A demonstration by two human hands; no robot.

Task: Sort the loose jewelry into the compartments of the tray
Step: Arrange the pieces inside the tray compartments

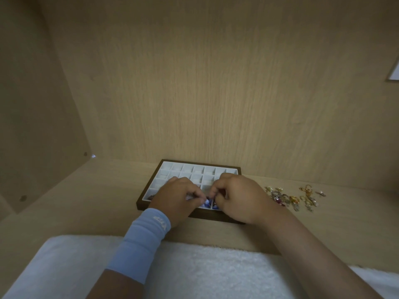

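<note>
Wood shelf [86, 203]: jewelry pile [293, 198] right of tray [151, 186].
Tray: white cells, brown rim.
Your left hand [179, 197], right hand [239, 197]: curled over it; hold unclear.

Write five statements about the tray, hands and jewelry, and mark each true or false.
1. The loose jewelry lies right of the tray. True.
2. Both hands are over the tray's far row. False: the left hand and right hand are at the near row.
3. The far compartments are full. False: they look empty.
4. A blue wristband is on the left forearm. True.
5. The tray stands on a white cloth. False: it stands on the wooden shelf; the cloth lies nearer.
</note>
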